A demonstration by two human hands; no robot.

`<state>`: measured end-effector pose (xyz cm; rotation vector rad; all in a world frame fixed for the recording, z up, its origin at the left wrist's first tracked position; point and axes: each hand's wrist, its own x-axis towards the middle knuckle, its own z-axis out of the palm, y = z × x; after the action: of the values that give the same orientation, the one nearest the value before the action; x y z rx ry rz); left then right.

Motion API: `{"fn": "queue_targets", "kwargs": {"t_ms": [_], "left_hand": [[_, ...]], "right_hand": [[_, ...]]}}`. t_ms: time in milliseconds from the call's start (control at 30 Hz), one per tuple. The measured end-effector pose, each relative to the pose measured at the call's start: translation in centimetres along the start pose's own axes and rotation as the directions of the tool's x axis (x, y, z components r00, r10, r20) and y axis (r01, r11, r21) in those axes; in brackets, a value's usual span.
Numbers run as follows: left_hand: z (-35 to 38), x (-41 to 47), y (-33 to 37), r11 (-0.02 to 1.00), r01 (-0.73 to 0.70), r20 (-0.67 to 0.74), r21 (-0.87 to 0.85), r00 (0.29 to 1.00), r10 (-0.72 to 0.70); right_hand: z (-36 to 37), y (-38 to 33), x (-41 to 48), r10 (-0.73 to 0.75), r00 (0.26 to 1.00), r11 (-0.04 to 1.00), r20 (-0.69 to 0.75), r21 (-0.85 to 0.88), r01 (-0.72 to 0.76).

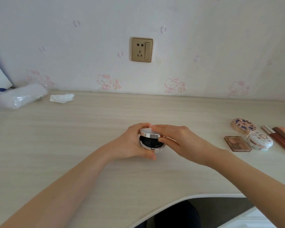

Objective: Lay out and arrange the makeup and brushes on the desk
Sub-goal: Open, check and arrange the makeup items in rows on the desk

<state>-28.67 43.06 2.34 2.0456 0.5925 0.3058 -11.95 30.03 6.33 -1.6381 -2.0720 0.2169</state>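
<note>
The task looks partly done. At the right side of the worktop point(72, 137) a round patterned box point(243, 125), an eyeshadow palette point(237, 143), a white round case point(260, 141) and some brushes point(280, 139) already lie close together. The silver compact point(150, 133) is at the middle of the worktop, half open. The left hand point(132, 142) grips its base, and the right hand point(179, 139) holds the lid between fingers and thumb. I judge that it must next be closed and placed with the others.

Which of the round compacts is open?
The silver compact, gripped by the left hand and right hand, its lid tilted up over a dark inside. The gold floral compact and white domed compact are closed.
</note>
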Motion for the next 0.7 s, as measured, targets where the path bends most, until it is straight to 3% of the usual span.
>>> {"fn": "queue_targets", "kwargs": {"t_ms": [100, 267, 500, 700], "left_hand": [[0.2, -0.4, -0.3, 0.969, 0.043, -0.042, 0.243, 0.999, -0.034], [0.8, -0.9, -0.6, 0.907, 0.022, -0.063, 0.42, 0.998, 0.005], [0.5, -2.1, -1.1, 0.925, 0.006, -0.123, 0.38, 0.991, 0.044], [0.4, -3.6, -0.8, 0.97, 0.021, -0.24, 0.242, 0.97, 0.039]], "right_hand": [[0.9, 0.5, -0.7, -0.003, 1.0, 1.0, -0.027, -0.014, 0.003], [2.3, 0.7, -1.4, -0.04, 0.998, 0.999, -0.052, -0.023, 0.039], [3.2, 0.6, -1.5, -0.022, 0.999, 0.999, -0.046, -0.038, 0.021], [3.1, 0.6, -1.3, 0.027, 0.999, 1.0, -0.021, -0.007, -0.027]]}}
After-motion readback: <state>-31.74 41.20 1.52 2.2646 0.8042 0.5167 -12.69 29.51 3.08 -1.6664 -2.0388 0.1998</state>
